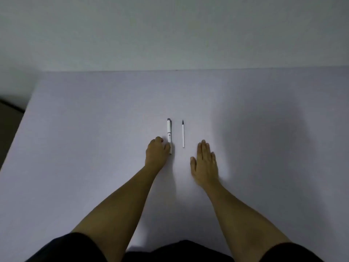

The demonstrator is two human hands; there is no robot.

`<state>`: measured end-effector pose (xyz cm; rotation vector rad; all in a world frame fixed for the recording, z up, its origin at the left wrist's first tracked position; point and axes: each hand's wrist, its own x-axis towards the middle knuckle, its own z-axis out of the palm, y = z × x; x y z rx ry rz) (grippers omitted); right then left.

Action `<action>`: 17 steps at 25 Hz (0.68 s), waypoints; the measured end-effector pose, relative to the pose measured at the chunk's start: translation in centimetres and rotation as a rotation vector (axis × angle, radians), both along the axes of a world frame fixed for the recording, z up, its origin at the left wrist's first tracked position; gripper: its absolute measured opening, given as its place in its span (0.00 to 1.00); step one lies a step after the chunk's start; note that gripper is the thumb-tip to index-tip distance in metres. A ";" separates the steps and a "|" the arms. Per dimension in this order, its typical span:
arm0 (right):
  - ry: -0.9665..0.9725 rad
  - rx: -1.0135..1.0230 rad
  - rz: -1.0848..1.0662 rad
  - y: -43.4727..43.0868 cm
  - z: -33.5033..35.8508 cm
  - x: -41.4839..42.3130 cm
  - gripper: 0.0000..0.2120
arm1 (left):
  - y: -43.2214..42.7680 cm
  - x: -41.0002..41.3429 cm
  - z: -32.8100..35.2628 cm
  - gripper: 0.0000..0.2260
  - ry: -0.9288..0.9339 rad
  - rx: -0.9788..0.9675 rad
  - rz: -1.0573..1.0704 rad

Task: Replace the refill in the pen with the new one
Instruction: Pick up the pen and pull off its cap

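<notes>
A white pen (169, 132) with a grey cap end lies lengthwise on the pale table (94, 129), pointing away from me. A thin white refill (183, 136) with a dark tip lies parallel to it, a little to its right. My left hand (157, 153) rests curled beside the pen's near end, fingers and thumb touching its lower part; whether it grips the pen is unclear. My right hand (204, 163) lies flat, palm down, fingers together, just right of and below the refill, not touching it.
The table's left edge (18, 133) runs diagonally, with dark floor beyond it. A plain wall (170, 35) rises behind the table's far edge. A soft shadow covers the table's right side.
</notes>
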<state>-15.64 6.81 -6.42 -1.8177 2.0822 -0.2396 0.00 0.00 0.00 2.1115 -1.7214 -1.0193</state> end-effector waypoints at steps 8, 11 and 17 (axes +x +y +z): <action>0.071 -0.068 -0.067 -0.3 -0.7 -0.1 0.28 | -3.4 -2.3 -1.3 0.14 -0.070 0.061 0.033; 0.081 -0.076 -0.075 0.1 -0.5 0.3 0.28 | -3.5 -2.6 -0.9 0.12 -0.084 0.090 0.038; 0.076 -0.050 -0.064 -0.3 -0.6 0.1 0.29 | -3.2 -2.0 -0.3 0.11 -0.084 0.118 0.043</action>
